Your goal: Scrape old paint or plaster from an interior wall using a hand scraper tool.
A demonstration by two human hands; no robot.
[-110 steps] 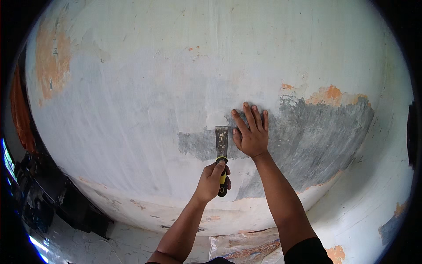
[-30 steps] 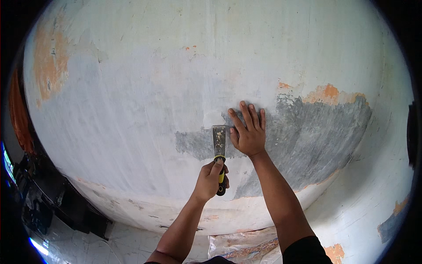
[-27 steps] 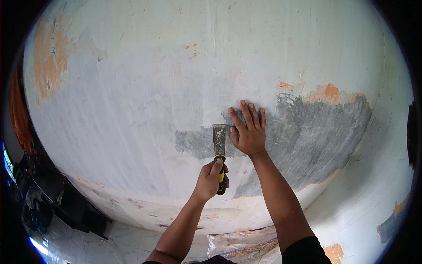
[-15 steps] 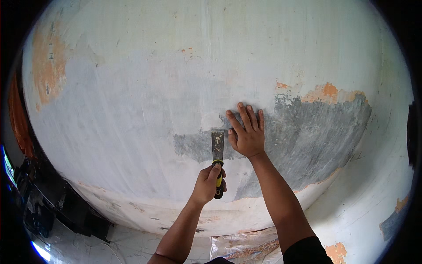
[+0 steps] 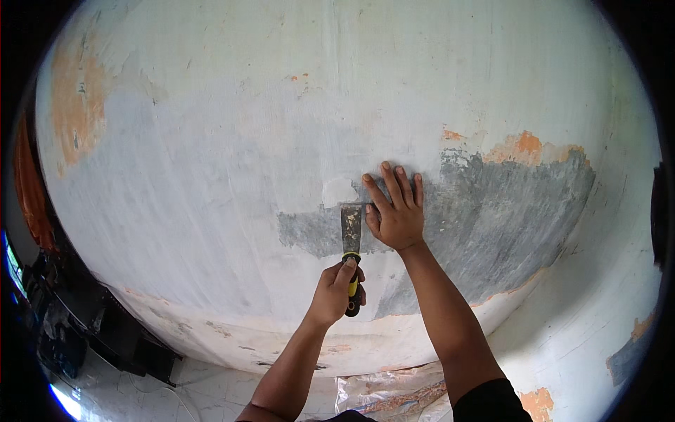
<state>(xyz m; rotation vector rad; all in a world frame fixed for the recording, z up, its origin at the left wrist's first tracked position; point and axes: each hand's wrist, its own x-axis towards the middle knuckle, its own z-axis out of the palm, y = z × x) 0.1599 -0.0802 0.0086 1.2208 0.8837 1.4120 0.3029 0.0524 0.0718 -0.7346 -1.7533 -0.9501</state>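
Note:
My left hand (image 5: 332, 294) is wrapped round the black and yellow handle of a putty knife (image 5: 351, 232), thumb along its upper end. The knife points up the wall (image 5: 211, 211), its metal blade speckled with pale residue. Its tip lies at the lower edge of a loose-looking whitish flake (image 5: 340, 191), at the top of a bared grey patch (image 5: 309, 232). Just right of the blade, my right hand (image 5: 399, 218) rests flat on the wall with fingers spread, the thumb close to the blade's tip.
A larger grey bared area (image 5: 506, 211) spreads right, edged by orange paint (image 5: 524, 148). Another orange patch (image 5: 79, 105) shows at the upper left. Black furniture (image 5: 105, 316) and an orange cloth (image 5: 31, 197) stand left. Crumpled plastic sheeting (image 5: 390, 390) lies on the floor below.
The putty knife and my left hand have shifted slightly right, with the blade tip a little higher. My right hand stays in nearly the same place on the wall.

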